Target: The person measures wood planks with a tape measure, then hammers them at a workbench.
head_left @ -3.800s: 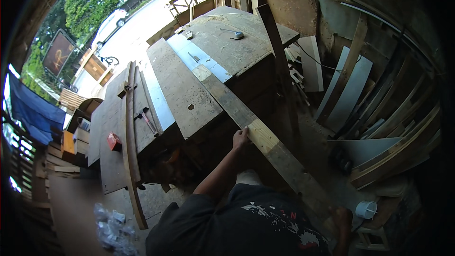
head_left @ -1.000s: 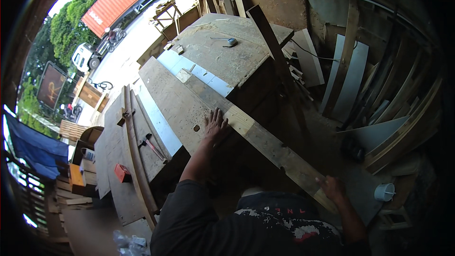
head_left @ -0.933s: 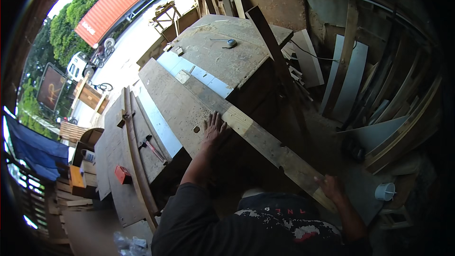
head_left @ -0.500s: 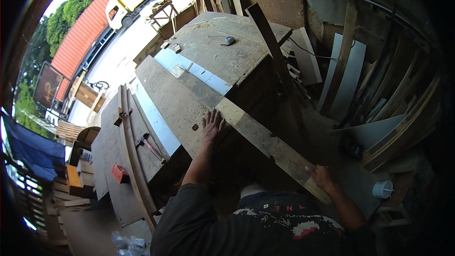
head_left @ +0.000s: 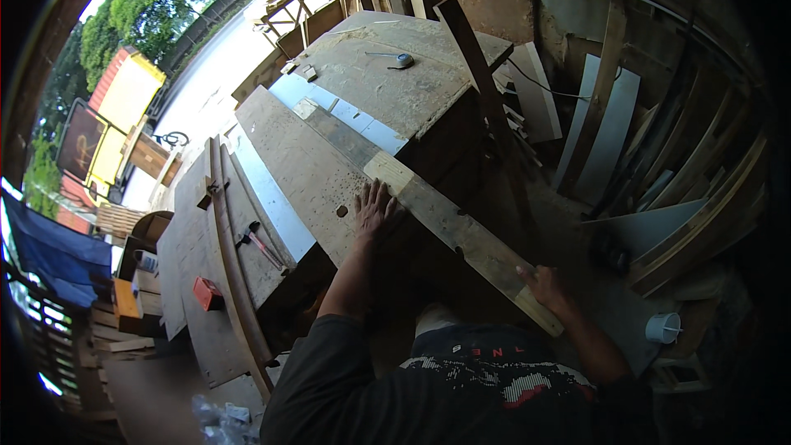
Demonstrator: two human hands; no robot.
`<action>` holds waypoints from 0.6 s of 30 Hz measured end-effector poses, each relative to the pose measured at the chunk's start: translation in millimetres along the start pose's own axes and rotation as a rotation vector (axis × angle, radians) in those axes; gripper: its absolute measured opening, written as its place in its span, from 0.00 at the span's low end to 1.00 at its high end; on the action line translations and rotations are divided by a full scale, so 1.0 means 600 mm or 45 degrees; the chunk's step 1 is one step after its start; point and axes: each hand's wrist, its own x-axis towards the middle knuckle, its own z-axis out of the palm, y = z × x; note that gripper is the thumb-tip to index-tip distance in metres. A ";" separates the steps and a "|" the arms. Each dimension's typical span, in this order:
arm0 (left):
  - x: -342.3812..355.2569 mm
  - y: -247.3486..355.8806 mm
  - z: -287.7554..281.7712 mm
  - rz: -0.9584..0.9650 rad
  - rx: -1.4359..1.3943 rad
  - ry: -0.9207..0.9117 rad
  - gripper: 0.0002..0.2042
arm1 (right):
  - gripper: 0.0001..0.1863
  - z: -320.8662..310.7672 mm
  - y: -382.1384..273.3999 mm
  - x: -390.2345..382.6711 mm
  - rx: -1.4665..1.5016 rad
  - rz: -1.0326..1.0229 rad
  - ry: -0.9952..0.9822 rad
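A long, worn wooden plank (head_left: 457, 231) lies slantwise across a wide brown board (head_left: 301, 161), its near end jutting past the board toward me. Close to that near end, my right hand (head_left: 545, 288) is closed around the plank's edge, with the thumb on top. My left hand (head_left: 376, 210) lies flat with fingers outstretched on the brown board, right beside the plank's left edge. Next to that hand the board has a dark hole (head_left: 341, 211) and several small pits. The underside of my right hand's grip is hidden.
A tape measure (head_left: 401, 61) rests on the far tabletop (head_left: 437, 37). To the left are a hammer (head_left: 262, 245), a red box (head_left: 208, 293) and a long wooden strip (head_left: 231, 272). A dark upright post (head_left: 478, 74) stands right of the table. Offcuts lean along the right wall.
The plank has slid slightly forward and left, and my right hand has moved with it. My left hand stays flat on the board. Outside, the yellow truck has moved left and nearer.
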 end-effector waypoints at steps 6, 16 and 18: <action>-0.002 0.011 -0.012 0.008 0.011 -0.007 0.30 | 0.41 0.005 -0.030 0.021 -0.043 0.025 -0.041; 0.000 0.012 -0.014 -0.002 -0.006 -0.002 0.30 | 0.42 0.010 -0.080 0.058 -0.042 0.019 -0.083; -0.001 0.012 -0.014 -0.009 -0.005 -0.001 0.30 | 0.41 0.022 -0.083 0.069 -0.060 -0.004 -0.018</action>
